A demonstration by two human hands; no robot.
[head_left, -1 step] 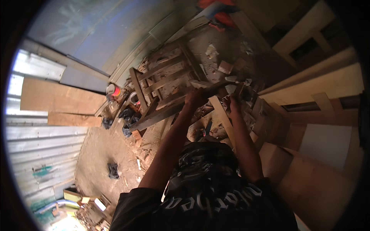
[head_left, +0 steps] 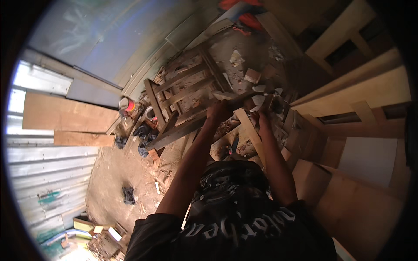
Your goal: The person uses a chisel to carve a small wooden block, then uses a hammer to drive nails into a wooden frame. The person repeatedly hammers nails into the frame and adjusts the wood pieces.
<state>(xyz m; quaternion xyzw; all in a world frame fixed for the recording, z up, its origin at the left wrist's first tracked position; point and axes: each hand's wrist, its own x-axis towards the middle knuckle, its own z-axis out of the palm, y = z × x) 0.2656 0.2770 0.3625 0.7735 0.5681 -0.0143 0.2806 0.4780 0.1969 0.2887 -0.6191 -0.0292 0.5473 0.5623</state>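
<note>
A dark wooden frame (head_left: 183, 93) with several slats lies tilted in front of me, its long near rail (head_left: 174, 134) running up to the right. My left hand (head_left: 219, 111) is closed around that rail near its right part. To the right, my right hand (head_left: 264, 119) is closed too, beside the rail's far end. Whatever it grips is dark and blurred, and I cannot make out its kind. Between my forearms a pale wooden strip (head_left: 251, 134) slants down toward my body. A tool with a dark blue handle (head_left: 235, 142) lies close to the strip's left side.
Wood scraps and shavings litter the ground around the frame. Paint cans (head_left: 127, 104) and black plastic bags (head_left: 146, 132) sit at its left. Pale wooden panels (head_left: 361, 93) and a box-like wooden piece (head_left: 348, 204) stand on the right. Corrugated metal sheeting (head_left: 48, 167) forms the left wall.
The whole view has shifted slightly. Both hands stay at nearly the same places, while the blurred thing by my right hand looks a little different in position.
</note>
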